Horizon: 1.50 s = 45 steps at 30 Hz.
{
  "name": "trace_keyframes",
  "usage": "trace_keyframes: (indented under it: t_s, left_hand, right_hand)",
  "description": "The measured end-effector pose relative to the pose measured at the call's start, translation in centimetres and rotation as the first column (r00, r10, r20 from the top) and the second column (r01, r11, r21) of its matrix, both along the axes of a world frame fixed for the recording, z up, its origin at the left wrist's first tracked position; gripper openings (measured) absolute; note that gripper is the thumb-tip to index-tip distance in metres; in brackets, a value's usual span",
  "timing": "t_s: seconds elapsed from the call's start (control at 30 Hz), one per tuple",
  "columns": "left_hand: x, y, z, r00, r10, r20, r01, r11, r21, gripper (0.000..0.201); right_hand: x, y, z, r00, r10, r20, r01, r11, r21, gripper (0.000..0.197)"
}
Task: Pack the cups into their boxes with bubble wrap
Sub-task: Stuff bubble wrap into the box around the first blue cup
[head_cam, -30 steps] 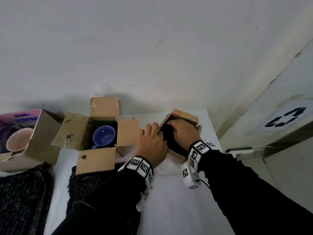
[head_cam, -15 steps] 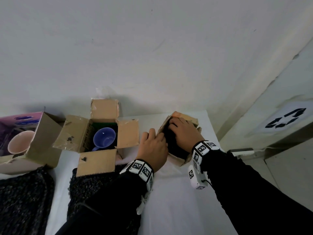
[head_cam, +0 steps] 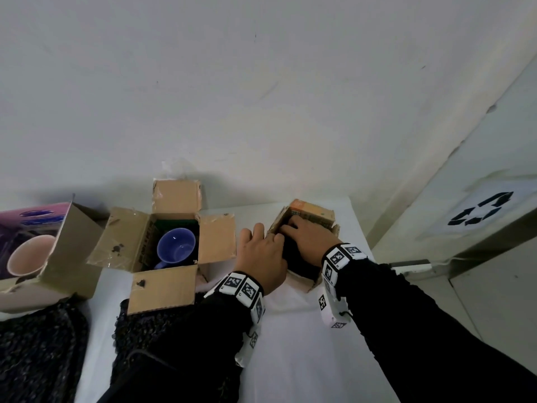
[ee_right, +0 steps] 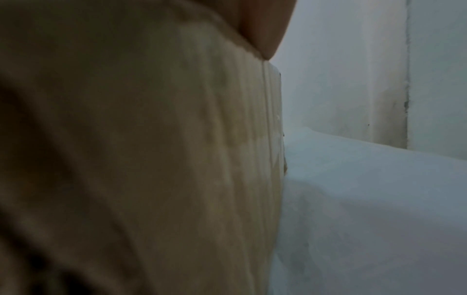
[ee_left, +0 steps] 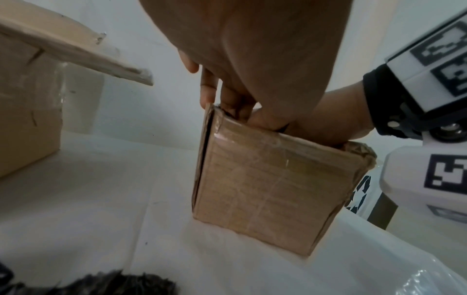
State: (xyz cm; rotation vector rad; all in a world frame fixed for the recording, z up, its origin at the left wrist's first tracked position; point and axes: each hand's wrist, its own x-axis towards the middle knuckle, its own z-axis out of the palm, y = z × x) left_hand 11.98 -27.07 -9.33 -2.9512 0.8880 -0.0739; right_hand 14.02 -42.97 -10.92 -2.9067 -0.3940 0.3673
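A small brown box [head_cam: 315,212] stands on the white table [head_cam: 290,359] at the right, with something black [head_cam: 299,263] inside it. My left hand [head_cam: 263,248] grips the box's left wall, some fingers [ee_left: 209,89] outside and others curled over the rim. My right hand [head_cam: 309,241] lies flat on the black content and presses it down. In the left wrist view the box [ee_left: 265,189] shows its taped side, and in the right wrist view its wall [ee_right: 177,159] fills the frame. A blue cup [head_cam: 175,248] sits in an open box [head_cam: 128,239]. A pink cup [head_cam: 26,257] lies in a purple box [head_cam: 69,248].
Two dark sheets of bubble wrap [head_cam: 37,350] [head_cam: 162,344] lie at the near left of the table. The wall runs close behind the boxes. The table's right edge is just beyond the small box, with a bin bearing a recycling sign [head_cam: 479,212] farther right.
Both hands have stayed at the small box. My right hand's fingers have reached a little farther across the black content; the left hand's grip looks the same.
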Motion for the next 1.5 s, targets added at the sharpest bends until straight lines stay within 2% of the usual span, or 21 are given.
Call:
trace_keyframes:
  t_s: [0.07, 0.23, 0.27, 0.33, 0.43, 0.53, 0.67, 0.8, 0.9, 1.0, 1.03, 1.1, 1.17, 1.23, 1.3, 1.37, 1.43, 1.5]
  left_hand:
    - [-0.1, 0.3, 0.1, 0.999, -0.012, -0.030, 0.011, 1.000, -0.011, 0.038]
    - [0.5, 2.0, 0.6, 0.975, -0.119, -0.187, 0.134, 0.989, 0.066, 0.069]
    - [0.7, 2.4, 0.7, 0.962, -0.138, -0.237, 0.154, 0.987, 0.051, 0.068]
    - [0.9, 2.9, 0.9, 0.936, -0.153, -0.316, 0.154, 0.988, -0.024, 0.053]
    - [0.9, 2.8, 0.9, 0.933, -0.158, -0.322, 0.148, 0.987, -0.056, 0.038]
    - [0.8, 2.6, 0.9, 0.934, -0.155, -0.323, 0.151, 0.988, -0.037, 0.037]
    - [0.6, 2.9, 0.8, 0.937, -0.159, -0.311, 0.149, 0.987, -0.054, 0.039]
    - [0.4, 2.9, 0.4, 0.950, -0.168, -0.261, 0.160, 0.986, -0.052, 0.038]
    - [0.1, 3.0, 0.5, 0.970, -0.211, -0.123, 0.213, 0.977, 0.005, 0.041]
    - [-0.8, 3.1, 0.1, 0.969, -0.236, -0.066, 0.232, 0.971, -0.064, 0.039]
    - [-1.1, 3.1, -0.2, 0.963, -0.264, -0.053, 0.257, 0.960, -0.114, 0.039]
    - [-1.6, 3.2, -0.9, 0.946, -0.324, -0.023, 0.314, 0.931, -0.186, 0.036]
    - [-1.9, 3.1, -1.0, 0.943, -0.332, -0.022, 0.321, 0.926, -0.198, 0.032]
    - [-2.0, 3.1, -0.8, 0.943, -0.331, -0.027, 0.320, 0.929, -0.186, 0.027]
    - [-2.2, 3.2, -0.7, 0.941, -0.338, -0.028, 0.328, 0.928, -0.176, 0.026]
    - [-2.7, 3.3, -1.0, 0.932, -0.361, -0.028, 0.348, 0.916, -0.201, 0.021]
    - [-3.3, 3.4, -1.3, 0.932, -0.360, -0.027, 0.347, 0.914, -0.208, 0.018]
    - [-3.9, 3.2, -1.5, 0.947, -0.323, 0.000, 0.318, 0.932, -0.177, 0.019]
  right_hand:
    - [-0.1, -0.3, 0.0, 1.000, -0.003, -0.031, 0.004, 0.999, 0.045, 0.043]
    - [-0.6, -1.1, 0.0, 0.986, -0.085, 0.143, 0.082, 0.996, 0.023, 0.052]
    - [-0.6, -1.1, 0.0, 0.986, -0.103, 0.133, 0.106, 0.994, -0.014, 0.054]
    - [-0.8, -0.7, 0.0, 0.986, -0.129, 0.102, 0.140, 0.985, -0.103, 0.051]
    - [-0.4, -0.3, 0.2, 0.991, -0.113, 0.072, 0.126, 0.969, -0.214, 0.040]
    - [-0.4, -0.4, 0.4, 0.991, -0.071, 0.117, 0.099, 0.964, -0.248, 0.037]
    - [-1.3, -0.6, 0.4, 0.945, -0.128, 0.301, 0.214, 0.938, -0.272, 0.028]
    - [-1.8, -0.5, 1.1, 0.967, -0.121, 0.223, 0.186, 0.935, -0.301, 0.029]
    - [-2.5, -0.5, 1.7, 0.957, -0.196, 0.215, 0.242, 0.947, -0.212, 0.032]
    - [-4.2, -0.6, 2.1, 0.906, -0.277, 0.319, 0.279, 0.959, 0.042, 0.021]
    - [-4.8, -0.7, 2.2, 0.906, -0.268, 0.328, 0.250, 0.963, 0.096, 0.016]
    - [-6.4, -0.6, 2.0, 0.937, -0.212, 0.279, 0.192, 0.977, 0.096, 0.025]
    - [-7.7, -0.6, 1.7, 0.962, -0.135, 0.236, 0.141, 0.990, -0.007, 0.042]
    - [-8.5, -0.9, 1.8, 0.976, -0.067, 0.207, 0.090, 0.990, -0.107, 0.050]
    - [-9.2, -1.0, 2.1, 0.987, -0.008, 0.158, 0.034, 0.986, -0.162, 0.045]
    - [-9.8, -1.0, 2.3, 0.989, 0.041, 0.140, -0.014, 0.983, -0.185, 0.032]
    - [-10.4, -0.9, 2.2, 0.982, 0.088, 0.168, -0.048, 0.972, -0.228, 0.017]
    - [-10.9, -0.8, 1.6, 0.974, 0.102, 0.204, -0.044, 0.962, -0.270, 0.011]
